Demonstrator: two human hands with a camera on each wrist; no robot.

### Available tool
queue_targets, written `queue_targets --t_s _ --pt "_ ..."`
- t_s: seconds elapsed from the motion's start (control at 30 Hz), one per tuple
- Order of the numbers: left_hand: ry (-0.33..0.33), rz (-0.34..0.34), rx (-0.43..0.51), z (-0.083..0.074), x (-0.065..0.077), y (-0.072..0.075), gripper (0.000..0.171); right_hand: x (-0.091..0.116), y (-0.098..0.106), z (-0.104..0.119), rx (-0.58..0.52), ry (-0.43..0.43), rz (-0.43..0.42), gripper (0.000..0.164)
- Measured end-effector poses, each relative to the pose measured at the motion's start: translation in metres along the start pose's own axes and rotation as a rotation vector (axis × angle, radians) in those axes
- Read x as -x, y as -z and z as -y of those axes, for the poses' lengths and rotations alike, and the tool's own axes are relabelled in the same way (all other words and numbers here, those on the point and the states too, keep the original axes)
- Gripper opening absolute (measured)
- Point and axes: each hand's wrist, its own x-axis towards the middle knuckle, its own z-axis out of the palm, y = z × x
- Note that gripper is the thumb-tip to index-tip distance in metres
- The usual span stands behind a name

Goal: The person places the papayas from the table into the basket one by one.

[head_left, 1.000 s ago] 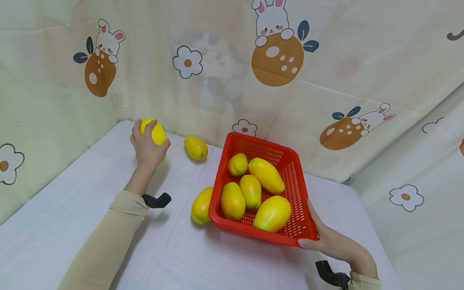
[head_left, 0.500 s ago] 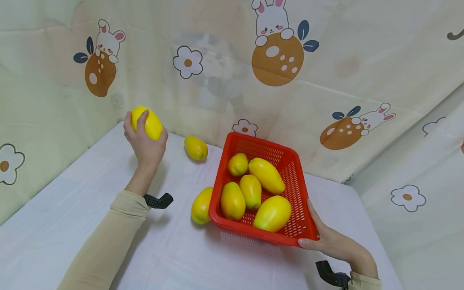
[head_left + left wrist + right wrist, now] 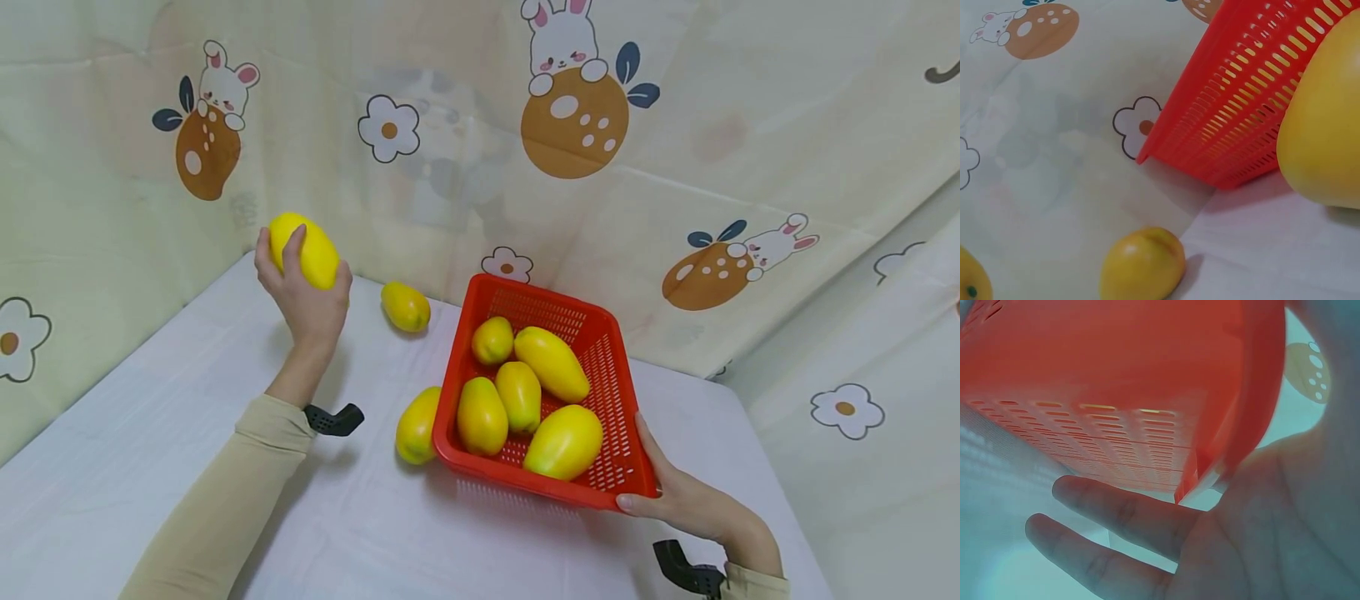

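In the head view my left hand (image 3: 303, 296) grips a yellow mango (image 3: 306, 250) above the back left of the table. Part of that mango (image 3: 972, 278) also shows at the left wrist view's lower left. My right hand (image 3: 686, 492) holds the near right corner of a red basket (image 3: 637, 450), its thumb on the rim. From the right wrist camera, two straight fingers (image 3: 1125, 509) lie beneath the basket's slotted wall (image 3: 1122, 440). Inside the tilted basket lie several yellow mangoes (image 3: 551, 364).
One loose mango (image 3: 406, 307) lies at the table's back edge, left of the basket. Another mango (image 3: 417, 426) sits against the basket's left side, partly hidden by it. A patterned curtain (image 3: 450, 192) hangs behind the white-covered table (image 3: 337, 517).
My left hand has raised the mango off the table, up and slightly left. The right hand and basket have stayed put.
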Motion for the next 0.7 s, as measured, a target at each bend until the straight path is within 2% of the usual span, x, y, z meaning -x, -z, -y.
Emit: queue_targets --t_s 0.17,0.37,0.53,0.63,0.7 --pt "-0.008 -0.015 0.065 -0.005 0.002 -0.001 0.056 0.000 0.000 -0.001 -0.005 -0.007 0.000 0.102" --pt "-0.061 -0.040 0.142 -0.017 0.005 0.000 0.056 -0.001 0.000 -0.002 -0.017 -0.023 -0.004 0.102" --pt "-0.133 -0.066 0.245 -0.045 0.009 0.005 0.055 0.000 0.000 -0.001 0.005 -0.013 -0.008 0.103" --pt "-0.191 -0.078 0.256 -0.053 0.011 0.004 0.055 0.000 0.000 0.000 0.027 -0.025 -0.016 0.102" --pt "-0.231 -0.071 0.248 -0.052 0.013 0.001 0.056 0.001 0.000 -0.001 0.044 -0.030 -0.020 0.101"
